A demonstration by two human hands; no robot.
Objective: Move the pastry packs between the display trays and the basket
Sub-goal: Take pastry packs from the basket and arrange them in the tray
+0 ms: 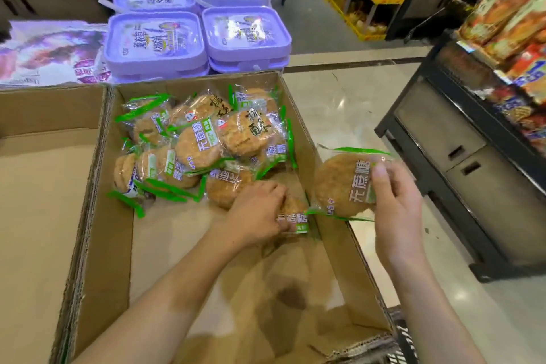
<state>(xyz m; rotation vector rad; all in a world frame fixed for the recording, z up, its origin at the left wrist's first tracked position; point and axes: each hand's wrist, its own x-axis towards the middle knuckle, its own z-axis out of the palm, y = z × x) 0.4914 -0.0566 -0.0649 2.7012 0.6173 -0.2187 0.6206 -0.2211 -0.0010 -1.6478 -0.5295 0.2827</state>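
Note:
A cardboard display tray (pixel 109 216) holds several clear pastry packs with green edges, piled at its far end (pixel 201 139). My left hand (pixel 257 213) reaches into the tray and grips one pack (pixel 294 216) near the right wall. My right hand (pixel 396 201) holds another pastry pack (pixel 339 183) in the air just above and outside the tray's right wall, thumb on its label. A dark basket rim (pixel 404 337) shows at the bottom right, mostly hidden by my right arm.
A second cardboard tray (pixel 38 186) lies to the left. Purple lidded tubs (pixel 156 41) are stacked behind the trays. A black shelf unit (pixel 461 156) with snack bags stands at the right across a tiled aisle.

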